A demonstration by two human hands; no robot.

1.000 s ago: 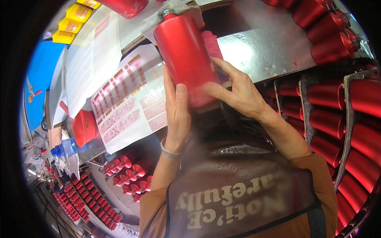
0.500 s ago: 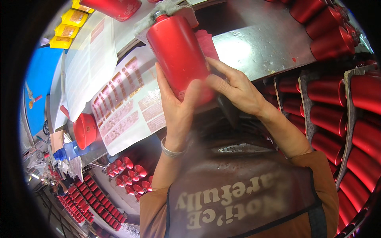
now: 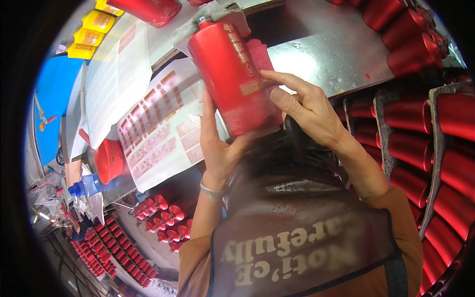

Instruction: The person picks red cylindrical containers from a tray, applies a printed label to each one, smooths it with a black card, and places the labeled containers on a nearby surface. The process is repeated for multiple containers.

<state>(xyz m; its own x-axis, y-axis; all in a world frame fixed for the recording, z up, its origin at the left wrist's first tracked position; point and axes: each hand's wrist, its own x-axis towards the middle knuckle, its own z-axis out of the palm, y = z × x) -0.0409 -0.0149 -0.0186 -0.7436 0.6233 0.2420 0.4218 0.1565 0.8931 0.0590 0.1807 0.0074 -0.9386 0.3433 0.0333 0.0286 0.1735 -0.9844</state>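
Note:
A red bottle with a bare metallic neck lies tilted in front of me, its neck pointing away against a grey cloth. Gold markings run down its upper face, and a small gold patch sits lower on its right side. My left hand cradles the bottle near its base, fingers stretched along the left side; part of this hand is blurred. At the right edge my right hand has its index fingertip and thumb against the bottle, with its other fingers partly hidden.
A sheet of gold and pink decals lies left of the bottle, near a red bowl and a clear blue-capped bottle. Racks of red bottles stand close on the right. Yellow packs line the far left.
The red bottle has turned about its length, bringing the gold markings into view. My left hand has slid lower toward the base, and my right thumb has moved off the face to the edge.

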